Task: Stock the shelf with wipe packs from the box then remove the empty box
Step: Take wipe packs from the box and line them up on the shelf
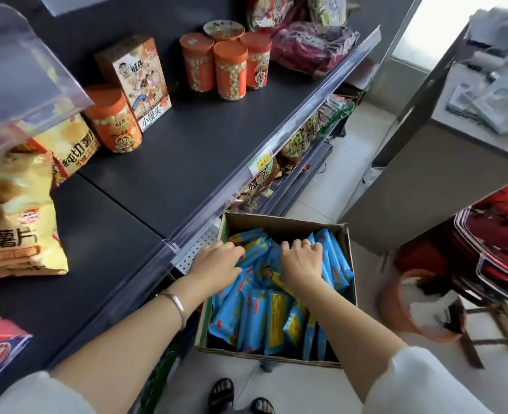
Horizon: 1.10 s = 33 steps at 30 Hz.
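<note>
While the wipe packs (276, 318) stand crammed on edge in the box (276, 225) on the floor below the shelf (187, 150), my right hand (299, 261) curls its fingers over the tops of a few. My left hand (217, 259) reaches in beside it, fingertips hidden, so I cannot tell its grip. They look light, soft and slick, so I'd squeeze several together by their flat faces

Head-worn view, facing steeply down; close over box (276, 224)
</note>
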Motion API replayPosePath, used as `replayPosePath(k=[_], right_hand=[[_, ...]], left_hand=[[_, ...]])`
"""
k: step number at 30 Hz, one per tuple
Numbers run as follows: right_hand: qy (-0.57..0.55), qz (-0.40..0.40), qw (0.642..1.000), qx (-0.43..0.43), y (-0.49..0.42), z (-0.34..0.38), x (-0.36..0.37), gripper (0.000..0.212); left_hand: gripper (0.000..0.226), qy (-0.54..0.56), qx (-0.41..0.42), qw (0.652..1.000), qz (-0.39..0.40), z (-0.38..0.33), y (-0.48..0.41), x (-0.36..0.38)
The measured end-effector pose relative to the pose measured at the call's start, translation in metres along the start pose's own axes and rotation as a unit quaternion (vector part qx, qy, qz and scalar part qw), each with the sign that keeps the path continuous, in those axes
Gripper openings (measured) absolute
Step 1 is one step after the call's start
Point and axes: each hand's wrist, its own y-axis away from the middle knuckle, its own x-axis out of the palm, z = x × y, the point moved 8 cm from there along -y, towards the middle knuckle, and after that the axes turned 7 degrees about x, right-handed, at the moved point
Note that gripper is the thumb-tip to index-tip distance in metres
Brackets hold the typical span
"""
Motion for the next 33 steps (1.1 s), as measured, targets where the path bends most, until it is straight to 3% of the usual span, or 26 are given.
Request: replayPosePath(k=[6,18,23,30,33], right_hand=[[-0.088,-0.032,0.995,0.016,0.002,-0.016,-0.018,0.016],[-0.110,-0.060,0.992,0.012,0.003,-0.023,-0.014,0.015],[-0.126,-0.047,0.991,0.015,0.004,-0.026,-0.016,0.017],[-0.197,-0.005,0.979,0.049,0.003,-0.045,-0.038,0.011],[-0.235,-0.008,0.970,0.060,0.006,-0.059,-0.062,0.018]], left_hand=[[0.038,0.011,-0.010,1.000,-0.005,0.002,-0.034,0.016],[0.040,0.122,-0.056,0.990,0.051,0.014,-0.078,0.054],[0.021,0.147,-0.069,0.987,0.018,0.017,-0.072,0.033],[0.019,0.223,-0.082,0.970,-0.056,0.012,-0.052,-0.033],[0.021,0.229,-0.094,0.965,-0.084,0.006,-0.035,-0.061]])
